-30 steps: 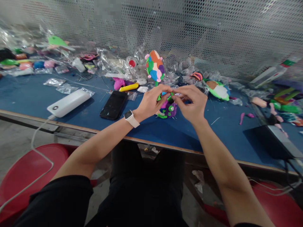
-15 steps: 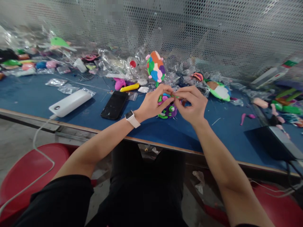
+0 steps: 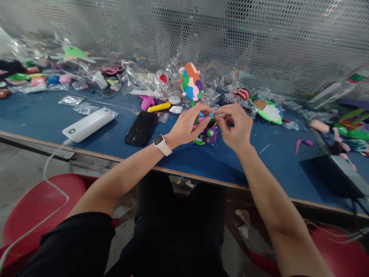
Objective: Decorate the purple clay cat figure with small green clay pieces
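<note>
A colourful modelling-clay figure, mostly purple with green, pink and blue parts, stands on the table between my hands. My left hand, with a white-strapped watch at its wrist, curls its thumb and fingers round the figure's upper left side. Opposite it, my right hand pinches a small green piece of clay between thumb and forefinger, close to the figure's top. My fingers hide much of the upper part. Just behind stands an egg-shaped patchwork clay piece on a green stem.
Left of my hands lie a black phone, a white power bank with a cable and a yellow cutter. Plastic bags and clay line the perforated metal screen. A patterned clay piece and a dark box-like device are on the right.
My fingertips have parted slightly, the right hand's pinch drawing away from the left. More of the figure's blue top shows between them. The view has shifted a little.
</note>
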A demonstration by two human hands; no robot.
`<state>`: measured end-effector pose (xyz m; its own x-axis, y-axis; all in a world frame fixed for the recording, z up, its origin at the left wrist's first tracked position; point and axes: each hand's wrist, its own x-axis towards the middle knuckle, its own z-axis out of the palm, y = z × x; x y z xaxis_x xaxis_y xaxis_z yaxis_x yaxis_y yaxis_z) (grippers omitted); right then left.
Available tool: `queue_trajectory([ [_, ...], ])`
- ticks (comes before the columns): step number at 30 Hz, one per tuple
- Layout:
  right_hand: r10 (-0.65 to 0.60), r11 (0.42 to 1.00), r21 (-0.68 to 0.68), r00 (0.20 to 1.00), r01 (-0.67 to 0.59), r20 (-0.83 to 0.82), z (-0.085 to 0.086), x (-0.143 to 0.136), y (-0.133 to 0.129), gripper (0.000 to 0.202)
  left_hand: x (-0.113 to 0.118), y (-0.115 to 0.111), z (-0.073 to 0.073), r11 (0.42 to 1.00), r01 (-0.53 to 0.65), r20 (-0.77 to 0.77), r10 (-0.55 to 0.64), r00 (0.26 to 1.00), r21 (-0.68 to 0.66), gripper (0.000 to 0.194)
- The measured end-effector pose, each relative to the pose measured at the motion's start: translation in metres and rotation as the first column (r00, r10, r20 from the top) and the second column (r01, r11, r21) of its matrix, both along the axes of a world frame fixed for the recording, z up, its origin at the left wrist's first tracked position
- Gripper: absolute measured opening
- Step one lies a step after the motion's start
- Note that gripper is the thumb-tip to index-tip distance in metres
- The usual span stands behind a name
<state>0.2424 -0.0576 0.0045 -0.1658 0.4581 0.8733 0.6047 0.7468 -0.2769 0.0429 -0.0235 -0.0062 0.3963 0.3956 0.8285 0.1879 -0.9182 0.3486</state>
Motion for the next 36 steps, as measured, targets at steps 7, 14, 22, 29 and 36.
queue_trajectory([
  [7, 0.043, 0.996, -0.083, 0.999, -0.044, -0.008, -0.0027, 0.0011, -0.0013, 0.017, 0.0002, 0.0014, 0.0018, 0.996, -0.004, 0.001, 0.004, 1.000, 0.084, 0.015],
  [14, 0.064, 0.992, -0.103, 0.997, -0.068, -0.041, -0.0036, 0.0028, -0.0023, 0.022, 0.0000, 0.0022, 0.0022, 0.995, -0.008, -0.018, 0.010, 1.000, 0.099, 0.014],
  [22, 0.015, 0.999, -0.042, 1.000, -0.015, -0.016, 0.0009, 0.0005, -0.0021, 0.019, -0.0005, 0.0028, 0.0029, 0.993, -0.004, -0.021, 0.006, 1.000, 0.120, 0.015],
  [29, -0.007, 1.000, -0.022, 0.998, 0.006, -0.068, -0.0013, -0.0004, 0.0003, 0.025, -0.0011, 0.0031, 0.0036, 0.994, -0.017, -0.035, 0.021, 0.999, 0.112, 0.018],
  [36, -0.064, 0.998, -0.004, 0.998, 0.064, -0.023, -0.0009, 0.0010, -0.0009, 0.016, -0.0014, 0.0039, 0.0022, 0.997, -0.038, -0.070, 0.043, 0.997, 0.065, 0.023],
])
